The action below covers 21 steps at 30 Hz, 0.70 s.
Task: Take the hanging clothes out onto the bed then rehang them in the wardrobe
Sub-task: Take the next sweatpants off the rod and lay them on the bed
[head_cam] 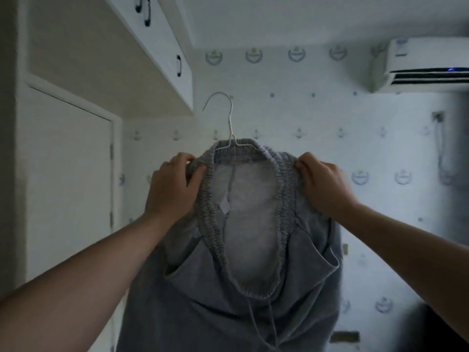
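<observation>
1. The left hand (172,184) pinches the elastic waistband of the grey sweatpants (241,262) on one side.
2. The right hand (322,184) pinches the opposite side.
3. Between the hands, above them, rises the white wire hanger (229,118), its hook free.

The lower part of the hanger (229,118) hides inside the waistband of the grey pants (228,313). The pants run off the bottom edge. The white label (224,205) inside is too blurry to read. Far right, the air conditioner (426,64) is cut off.
</observation>
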Motion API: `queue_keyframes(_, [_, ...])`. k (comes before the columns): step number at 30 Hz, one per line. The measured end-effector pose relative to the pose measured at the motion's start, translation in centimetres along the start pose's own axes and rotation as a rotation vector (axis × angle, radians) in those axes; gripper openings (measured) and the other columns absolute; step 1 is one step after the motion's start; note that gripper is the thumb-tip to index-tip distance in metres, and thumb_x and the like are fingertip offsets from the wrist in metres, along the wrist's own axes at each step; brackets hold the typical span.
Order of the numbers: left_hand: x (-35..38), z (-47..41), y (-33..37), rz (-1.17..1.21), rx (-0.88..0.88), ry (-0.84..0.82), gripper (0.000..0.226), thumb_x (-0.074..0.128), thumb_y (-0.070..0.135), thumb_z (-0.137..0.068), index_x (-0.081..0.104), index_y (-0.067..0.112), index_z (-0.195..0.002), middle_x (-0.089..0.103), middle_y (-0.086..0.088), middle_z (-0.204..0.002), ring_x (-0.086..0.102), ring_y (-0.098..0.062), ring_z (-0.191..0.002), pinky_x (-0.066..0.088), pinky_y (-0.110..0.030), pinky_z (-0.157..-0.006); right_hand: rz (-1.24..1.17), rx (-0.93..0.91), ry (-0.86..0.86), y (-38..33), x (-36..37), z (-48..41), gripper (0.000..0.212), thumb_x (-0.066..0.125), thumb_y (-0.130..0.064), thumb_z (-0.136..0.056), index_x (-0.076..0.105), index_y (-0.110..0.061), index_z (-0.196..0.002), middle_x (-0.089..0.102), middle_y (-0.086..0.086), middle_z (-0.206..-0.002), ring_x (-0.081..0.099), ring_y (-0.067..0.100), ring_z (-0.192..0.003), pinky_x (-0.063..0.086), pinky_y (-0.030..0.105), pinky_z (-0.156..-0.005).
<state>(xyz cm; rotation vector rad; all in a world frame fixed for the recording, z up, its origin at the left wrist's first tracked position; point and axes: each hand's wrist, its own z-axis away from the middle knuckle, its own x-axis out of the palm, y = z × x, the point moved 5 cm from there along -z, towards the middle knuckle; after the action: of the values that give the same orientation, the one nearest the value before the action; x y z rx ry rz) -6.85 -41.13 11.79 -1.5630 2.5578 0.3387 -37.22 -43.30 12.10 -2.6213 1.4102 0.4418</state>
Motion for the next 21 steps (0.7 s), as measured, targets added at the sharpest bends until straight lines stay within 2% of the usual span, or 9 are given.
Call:
queue_keyframes(2, [4.5,1.3,2.9,0.081,0.006,-0.072,0.029,0.053,0.047,-0.096,0.057,0.019,-0.094,0.062,-0.002,-0.082,0.058,-0.024,-0.074,0.038,-0.033,-0.062,0.057,0.044,-0.028,4.2,-2.4,3.0,0.019,0.038,-0.036,-0.101,0.049,-0.021,-0.095,0.066,0.008,-0.076,0.06,0.035,-0.064,0.047,0.039,-0.056])
queue_keyframes(4, [9.2,2.7,5.7,0.171,-0.015,-0.172,0.036,0.049,0.061,-0.092,0.047,0.029,-0.075,0.052,0.007,-0.068,0.051,-0.015,-0.062,0.029,-0.029,-0.052,0.117,0.091,-0.055,8.2,-4.9,6.2,0.018,0.04,-0.035,-0.101,0.05,-0.022,-0.095,0.067,0.007,-0.076,0.06,0.035,-0.064,0.049,0.041,-0.057])
queue_keyframes(7, [16.2,5.0,10.0,0.278,-0.046,-0.325,0.055,0.044,0.076,-0.081,0.035,0.025,-0.062,0.041,0.004,-0.056,0.044,-0.012,-0.052,0.024,-0.03,-0.048,0.233,0.174,-0.082,13.7,-9.0,11.2,0.014,0.045,-0.032,-0.101,0.051,-0.021,-0.095,0.067,0.006,-0.075,0.06,0.035,-0.063,0.041,0.035,-0.055])
queue_keyframes(9, [20.8,6.7,13.4,0.373,-0.062,-0.438,0.062,0.046,0.081,-0.074,0.033,0.022,-0.059,0.04,0.003,-0.053,0.044,-0.015,-0.05,0.028,-0.031,-0.049,0.312,0.235,-0.104,16.8,-12.0,14.8,0.014,0.046,-0.032,-0.101,0.052,-0.021,-0.096,0.066,0.003,-0.074,0.059,0.034,-0.063,0.038,0.034,-0.054])
queue_keyframes(11, [25.1,8.5,17.3,0.489,-0.058,-0.55,0.066,0.048,0.083,-0.068,0.032,0.02,-0.057,0.038,0.003,-0.052,0.042,-0.016,-0.049,0.031,-0.033,-0.052,0.38,0.296,-0.138,19.5,-15.0,18.4,0.013,0.047,-0.032,-0.1,0.054,-0.021,-0.096,0.067,0.003,-0.075,0.06,0.035,-0.064,0.042,0.035,-0.055])
queue_keyframes(14, [30.8,11.7,23.8,0.626,0.003,-0.701,0.066,0.049,0.084,-0.065,0.032,0.02,-0.057,0.035,0.003,-0.051,0.037,-0.014,-0.048,0.029,-0.032,-0.052,0.487,0.376,-0.163,22.8,-19.5,23.9,0.013,0.048,-0.032,-0.1,0.056,-0.023,-0.096,0.068,0.003,-0.077,0.061,0.034,-0.066,0.043,0.035,-0.054])
queue_keyframes(18, [37.4,16.0,32.9,0.776,0.076,-0.887,0.066,0.053,0.083,-0.066,0.036,0.019,-0.059,0.039,0.002,-0.055,0.039,-0.017,-0.052,0.031,-0.032,-0.055,0.632,0.495,-0.188,26.5,-25.3,31.1,0.018,0.043,-0.041,-0.098,0.055,-0.028,-0.097,0.068,-0.006,-0.077,0.062,0.027,-0.063,0.035,0.029,-0.055])
queue_keyframes(21, [41.9,19.9,39.7,0.881,0.14,-0.99,0.061,0.069,0.069,-0.074,0.039,0.017,-0.061,0.04,0.003,-0.055,0.039,-0.015,-0.052,0.03,-0.031,-0.053,0.728,0.614,-0.211,28.5,-29.7,36.7,0.022,0.04,-0.047,-0.096,0.054,-0.03,-0.096,0.067,-0.01,-0.076,0.061,0.022,-0.062,0.039,0.029,-0.055])
